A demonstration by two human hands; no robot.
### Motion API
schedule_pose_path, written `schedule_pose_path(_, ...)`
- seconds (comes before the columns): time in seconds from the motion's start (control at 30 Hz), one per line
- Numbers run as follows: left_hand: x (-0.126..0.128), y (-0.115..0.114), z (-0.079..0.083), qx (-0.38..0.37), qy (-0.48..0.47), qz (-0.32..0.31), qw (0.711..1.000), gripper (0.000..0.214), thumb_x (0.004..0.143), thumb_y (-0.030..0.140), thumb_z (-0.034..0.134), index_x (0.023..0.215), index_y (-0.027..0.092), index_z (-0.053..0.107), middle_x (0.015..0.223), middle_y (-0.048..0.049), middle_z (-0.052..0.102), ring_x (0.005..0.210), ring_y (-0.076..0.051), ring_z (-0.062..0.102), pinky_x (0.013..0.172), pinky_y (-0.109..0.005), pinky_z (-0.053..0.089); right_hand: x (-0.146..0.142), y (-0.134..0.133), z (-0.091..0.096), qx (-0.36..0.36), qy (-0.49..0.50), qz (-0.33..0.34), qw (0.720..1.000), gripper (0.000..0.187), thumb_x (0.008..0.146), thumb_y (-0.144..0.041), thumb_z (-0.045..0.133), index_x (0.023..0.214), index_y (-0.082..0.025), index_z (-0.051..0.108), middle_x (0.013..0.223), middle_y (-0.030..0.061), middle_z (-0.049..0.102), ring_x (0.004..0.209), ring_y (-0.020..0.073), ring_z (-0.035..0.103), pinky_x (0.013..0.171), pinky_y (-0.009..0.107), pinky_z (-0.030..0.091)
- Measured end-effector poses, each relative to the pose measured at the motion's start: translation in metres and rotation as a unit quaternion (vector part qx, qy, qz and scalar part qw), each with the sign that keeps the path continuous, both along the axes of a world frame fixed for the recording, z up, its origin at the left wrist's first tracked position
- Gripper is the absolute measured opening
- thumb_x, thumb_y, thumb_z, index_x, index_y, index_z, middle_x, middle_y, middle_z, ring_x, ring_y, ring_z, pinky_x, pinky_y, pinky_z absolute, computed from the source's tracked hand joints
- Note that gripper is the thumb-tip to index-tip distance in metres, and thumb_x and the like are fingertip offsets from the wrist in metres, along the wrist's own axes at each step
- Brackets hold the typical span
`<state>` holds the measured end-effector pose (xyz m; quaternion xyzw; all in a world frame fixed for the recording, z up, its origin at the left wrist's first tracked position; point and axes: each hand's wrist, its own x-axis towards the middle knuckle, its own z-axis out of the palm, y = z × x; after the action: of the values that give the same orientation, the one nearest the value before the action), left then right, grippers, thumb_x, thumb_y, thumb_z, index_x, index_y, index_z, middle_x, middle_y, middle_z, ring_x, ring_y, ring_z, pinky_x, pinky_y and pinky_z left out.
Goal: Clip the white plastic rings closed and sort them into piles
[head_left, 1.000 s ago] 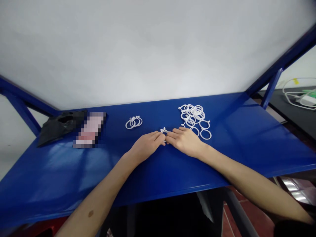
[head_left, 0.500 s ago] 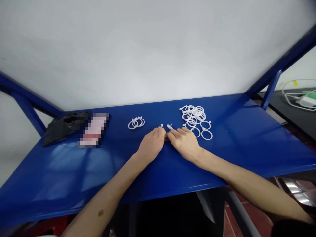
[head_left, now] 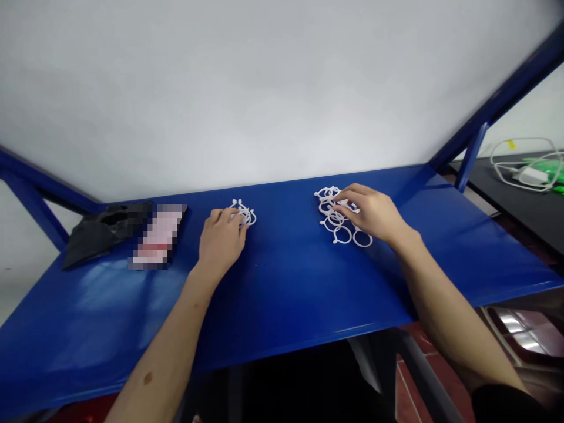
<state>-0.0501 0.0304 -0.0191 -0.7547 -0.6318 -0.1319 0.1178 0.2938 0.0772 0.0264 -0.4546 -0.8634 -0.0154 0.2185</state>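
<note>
My left hand (head_left: pixel 222 239) rests at the small group of white plastic rings with knobbed ends (head_left: pixel 248 216) on the left. Its thumb and fingers are apart, with rings showing between and beyond them; the fingertips are partly hidden. Over the larger pile of white rings (head_left: pixel 342 235) on the right is my right hand (head_left: pixel 370 210). Thumb and forefinger there are slightly parted just above the rings, and part of the pile is covered by the hand. Both groups lie on the blue tabletop (head_left: pixel 286 282).
A black plastic bag (head_left: pixel 103 232) and a blurred-out flat pink and white item (head_left: pixel 158 235) lie at the left. Blue frame bars (head_left: pixel 472 155) slope up on both sides before a pale wall. A white cable (head_left: pixel 524 173) rests on a dark surface at right.
My hands, together at the middle half a second ago, have parted. The left has moved to the small ring group, the right to the larger pile. The view has shifted slightly.
</note>
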Motion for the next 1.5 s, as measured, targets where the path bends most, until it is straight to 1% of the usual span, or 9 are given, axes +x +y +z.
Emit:
schedule_pose_path(0.2,-0.006,-0.003,0.006,-0.052,0.069,0.089,0.992,0.032,0.097,0.034,0.049,0.113,0.013,0.067,0.114,-0.0148,0.068,0.109,-0.035,0.053,0.088,-0.045,0.045,0.032,0.011,0.003,-0.106,-0.069,0.010,0.992,0.030,0.082,-0.042,0.076,0.108,-0.027,0.074,0.112,0.0084,0.067,0.104,0.0290,0.059,0.093,0.047,0.049)
schedule_pose_path(0.3,-0.007,-0.003,0.009,-0.056,0.081,0.117,0.988,0.034,0.097,0.035,0.047,0.112,0.013,0.067,0.113,-0.0158,0.067,0.108,-0.035,0.053,0.087,-0.045,0.045,0.030,0.012,-0.002,-0.133,-0.090,0.012,0.987,0.031,0.077,-0.037,0.081,0.106,-0.027,0.075,0.115,0.0090,0.063,0.107,0.0296,0.057,0.097,0.048,0.048)
schedule_pose_path(0.43,-0.010,-0.003,0.010,-0.055,0.083,0.134,0.986,0.035,0.096,0.036,0.046,0.113,0.014,0.068,0.113,-0.0164,0.066,0.108,-0.035,0.052,0.085,-0.045,0.045,0.012,0.008,-0.011,-0.133,-0.083,0.016,0.988,0.013,0.082,-0.030,0.076,0.093,-0.024,0.077,0.121,0.0109,0.056,0.112,0.0293,0.056,0.097,0.045,0.050)
schedule_pose_path(0.6,-0.013,-0.003,0.009,-0.039,0.068,0.124,0.989,0.034,0.094,0.037,0.048,0.106,0.016,0.072,0.112,-0.0170,0.063,0.108,-0.035,0.050,0.082,-0.045,0.046,-0.007,0.000,-0.015,-0.129,-0.059,0.036,0.989,0.011,0.088,-0.026,0.069,0.088,-0.020,0.078,0.129,0.0120,0.050,0.104,0.0259,0.061,0.089,0.042,0.055)
schedule_pose_path(0.8,-0.016,0.000,0.006,-0.016,0.036,0.092,0.995,0.026,0.092,0.034,0.053,0.096,0.018,0.072,0.111,-0.0167,0.058,0.104,-0.033,0.050,0.079,-0.043,0.050,-0.013,-0.007,-0.014,-0.078,-0.019,0.067,0.994,0.018,0.094,-0.028,0.061,0.095,-0.016,0.074,0.133,0.0139,0.047,0.083,0.0178,0.063,0.078,0.041,0.057)
schedule_pose_path(1.0,-0.015,0.000,0.005,-0.038,0.007,0.079,0.996,0.024,0.093,0.024,0.048,0.107,0.019,0.067,0.120,-0.0144,0.057,0.109,-0.032,0.053,0.072,-0.039,0.050,-0.027,-0.016,-0.011,-0.074,-0.026,0.112,0.991,0.016,0.098,-0.026,0.057,0.104,-0.016,0.068,0.125,0.0125,0.057,0.081,0.0164,0.065,0.075,0.035,0.055)
schedule_pose_path(1.17,-0.013,-0.001,0.008,-0.040,-0.021,0.075,0.996,0.026,0.095,0.023,0.045,0.110,0.020,0.065,0.117,-0.0107,0.062,0.102,-0.027,0.060,0.074,-0.037,0.049,-0.033,-0.019,-0.014,-0.050,-0.057,0.082,0.994,0.018,0.100,-0.029,0.054,0.103,-0.018,0.069,0.132,0.0138,0.056,0.073,0.0145,0.064,0.066,0.034,0.052)
schedule_pose_path(1.33,-0.015,-0.002,0.012,-0.024,0.012,0.082,0.996,0.028,0.099,0.034,0.046,0.113,0.022,0.067,0.107,-0.0089,0.067,0.097,-0.028,0.061,0.074,-0.037,0.046,-0.032,-0.016,-0.019,-0.071,-0.068,0.105,0.990,0.017,0.100,-0.026,0.055,0.103,-0.018,0.069,0.119,0.0110,0.063,0.085,0.0199,0.066,0.071,0.035,0.053)
schedule_pose_path(1.5,-0.021,0.000,0.011,-0.046,0.026,0.059,0.997,0.027,0.096,0.041,0.054,0.100,0.023,0.073,0.102,-0.0082,0.070,0.101,-0.029,0.059,0.080,-0.039,0.047,-0.035,-0.019,-0.020,-0.089,-0.056,0.130,0.986,0.016,0.098,-0.024,0.056,0.099,-0.016,0.070,0.130,0.0133,0.057,0.081,0.0165,0.066,0.075,0.036,0.055)
